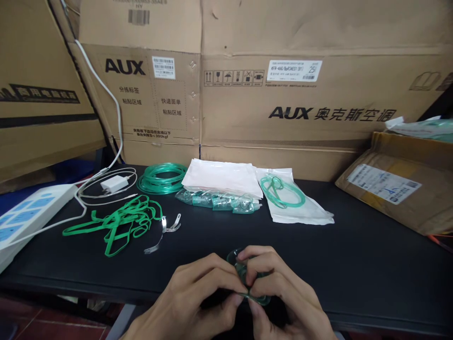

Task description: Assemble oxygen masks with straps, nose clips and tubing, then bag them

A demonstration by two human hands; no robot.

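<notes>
At the table's front edge, my left hand (201, 293) and my right hand (283, 293) are closed on a clear green oxygen mask (241, 270). Thumbs and fingertips of both hands meet at its lower rim, pinching it; much of the mask is hidden behind the fingers. Whether something small sits between the fingertips I cannot tell. Beyond my left hand lie several thin bent metal strips (171, 225) and a tangle of green elastic straps (130, 219). More clear green masks (221, 200) rest in a row farther back, below white paper pouches (221, 174).
Coiled green tubing (163, 178) lies at the back, and a white pouch (300, 212) with thinner tubing lies right of the masks. At left are a power strip (33, 215) and white charger (113, 183). Large cartons (318, 38) wall the back; a taped box (392, 174) stands right.
</notes>
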